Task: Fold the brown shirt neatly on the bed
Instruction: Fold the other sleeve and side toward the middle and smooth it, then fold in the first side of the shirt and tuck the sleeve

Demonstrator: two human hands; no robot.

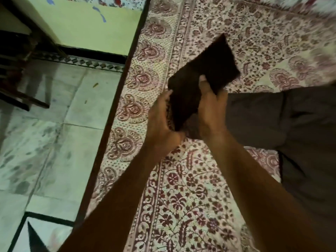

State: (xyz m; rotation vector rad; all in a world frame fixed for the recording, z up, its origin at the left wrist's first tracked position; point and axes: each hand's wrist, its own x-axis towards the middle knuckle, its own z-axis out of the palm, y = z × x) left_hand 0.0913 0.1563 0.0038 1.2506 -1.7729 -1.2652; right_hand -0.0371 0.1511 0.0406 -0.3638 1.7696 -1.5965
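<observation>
The brown shirt [203, 75] is a small, dark, folded rectangle held tilted just above the bed [181, 188], which is covered by a floral printed sheet. My left hand [161, 122] grips its near left edge from the side. My right hand [209, 108] clasps the near end, thumb on top of the cloth. The far corner of the shirt points away from me and is blurred by motion.
The bed's dark wooden edge [116, 99] runs diagonally on the left, with tiled floor [54, 124] beyond it. A grey-brown cloth, perhaps my trouser leg [291, 135], lies on the sheet at right. Dark furniture legs [16, 73] stand at far left.
</observation>
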